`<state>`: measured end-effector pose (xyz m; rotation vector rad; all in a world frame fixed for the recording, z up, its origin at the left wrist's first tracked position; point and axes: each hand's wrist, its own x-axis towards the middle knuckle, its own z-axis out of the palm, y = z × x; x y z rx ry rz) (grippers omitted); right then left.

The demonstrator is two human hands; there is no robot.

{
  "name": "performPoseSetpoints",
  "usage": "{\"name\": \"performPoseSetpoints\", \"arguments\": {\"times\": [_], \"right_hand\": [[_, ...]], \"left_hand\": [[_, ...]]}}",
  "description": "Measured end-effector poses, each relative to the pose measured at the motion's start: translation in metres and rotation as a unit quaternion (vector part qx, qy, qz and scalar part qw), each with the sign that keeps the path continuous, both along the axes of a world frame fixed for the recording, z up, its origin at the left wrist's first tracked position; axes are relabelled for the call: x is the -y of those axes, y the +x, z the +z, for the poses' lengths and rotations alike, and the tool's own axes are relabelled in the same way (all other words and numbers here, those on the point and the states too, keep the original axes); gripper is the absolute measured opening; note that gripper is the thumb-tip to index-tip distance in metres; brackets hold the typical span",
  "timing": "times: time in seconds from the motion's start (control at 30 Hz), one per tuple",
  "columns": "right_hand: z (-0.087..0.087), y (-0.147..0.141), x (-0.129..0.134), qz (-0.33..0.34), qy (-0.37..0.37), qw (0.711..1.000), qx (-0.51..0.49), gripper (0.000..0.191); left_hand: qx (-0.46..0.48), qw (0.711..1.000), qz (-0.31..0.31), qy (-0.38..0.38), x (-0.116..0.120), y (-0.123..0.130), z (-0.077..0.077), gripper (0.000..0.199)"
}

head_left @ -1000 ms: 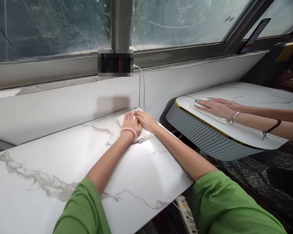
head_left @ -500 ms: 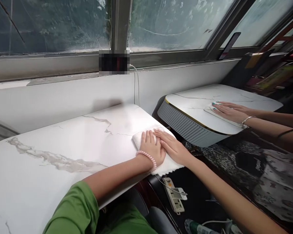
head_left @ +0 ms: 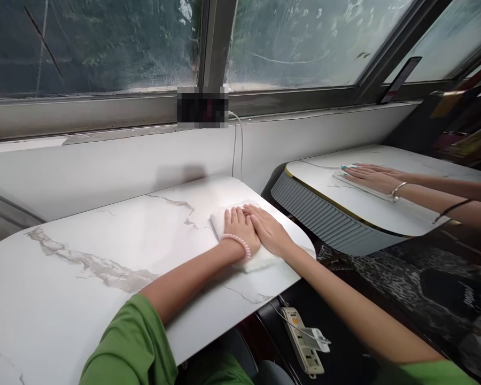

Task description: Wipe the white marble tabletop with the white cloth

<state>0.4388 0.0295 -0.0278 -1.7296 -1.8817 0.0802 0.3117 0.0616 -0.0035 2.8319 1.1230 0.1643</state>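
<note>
A white cloth (head_left: 264, 260) lies on the white marble-patterned tabletop (head_left: 124, 230), near its right end. My left hand (head_left: 242, 231), with a pink beaded band at the wrist, rests flat on the cloth, fingers stretched out. Beside it and touching it, my right hand (head_left: 268, 227) also lies flat on the cloth, its fingers extended towards the upper left. Neither hand is wrapped around anything. Part of the cloth is hidden under both hands.
At the right, another person's hands (head_left: 372, 177) press a white cloth (head_left: 356, 184) on a second table (head_left: 401, 214). Below the near table edge lies a power strip (head_left: 303, 342) with a charger and cable. A blurred dark object (head_left: 202, 107) stands on the window ledge.
Both my hands and the cloth have moved inward from the table's right edge, where the cloth overhung before. The view has shifted slightly left. The other person's hands have slid left on their table.
</note>
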Motion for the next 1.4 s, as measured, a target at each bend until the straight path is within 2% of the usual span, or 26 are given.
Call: {"name": "performPoseSetpoints", "arguments": {"times": [0.23, 0.33, 0.47, 0.67, 0.77, 0.87, 0.97, 1.07, 1.2, 1.3, 1.4], "right_hand": [[-0.001, -0.038, -0.122, 0.032, 0.009, 0.999, 0.028, 0.053], [0.0, -0.055, -0.159, 0.048, 0.022, 0.998, 0.031, 0.049], [0.002, -0.063, -0.177, 0.066, 0.028, 0.997, 0.013, 0.047], [-0.003, -0.061, -0.171, 0.067, 0.035, 0.997, -0.029, 0.046], [-0.003, -0.065, -0.157, 0.076, 0.017, 0.997, -0.027, 0.047], [-0.005, -0.07, -0.125, 0.095, 0.001, 0.995, -0.004, 0.048], [-0.011, -0.074, -0.076, 0.117, -0.012, 0.992, 0.04, 0.053], [-0.016, -0.079, -0.015, 0.128, -0.007, 0.989, 0.067, 0.056], [-0.013, -0.096, 0.06, 0.123, 0.021, 0.99, 0.073, 0.055], [-0.01, -0.109, 0.092, 0.112, 0.028, 0.99, 0.077, 0.057], [-0.009, -0.115, 0.099, 0.109, 0.026, 0.99, 0.083, 0.058]], "left_hand": [[-0.014, 0.999, 0.042, 0.01, -0.107, -0.041, 0.0, 0.058], [-0.01, 0.998, 0.057, 0.021, -0.14, -0.058, 0.0, 0.056], [0.0, 0.996, 0.086, 0.024, -0.154, -0.065, -0.001, 0.055], [0.009, 0.995, 0.103, 0.018, -0.143, -0.063, -0.002, 0.054], [0.008, 0.993, 0.12, 0.018, -0.124, -0.068, -0.002, 0.054], [0.003, 0.992, 0.127, 0.025, -0.09, -0.078, -0.002, 0.055], [-0.01, 0.995, 0.094, 0.026, -0.043, -0.09, 0.0, 0.057], [-0.017, 0.998, 0.05, 0.019, 0.008, -0.103, 0.004, 0.06], [-0.011, 1.0, 0.009, 0.002, 0.068, -0.12, 0.01, 0.064], [-0.008, 1.0, -0.018, -0.009, 0.093, -0.131, 0.013, 0.064], [-0.007, 1.0, -0.02, -0.003, 0.1, -0.136, 0.013, 0.064]]}}
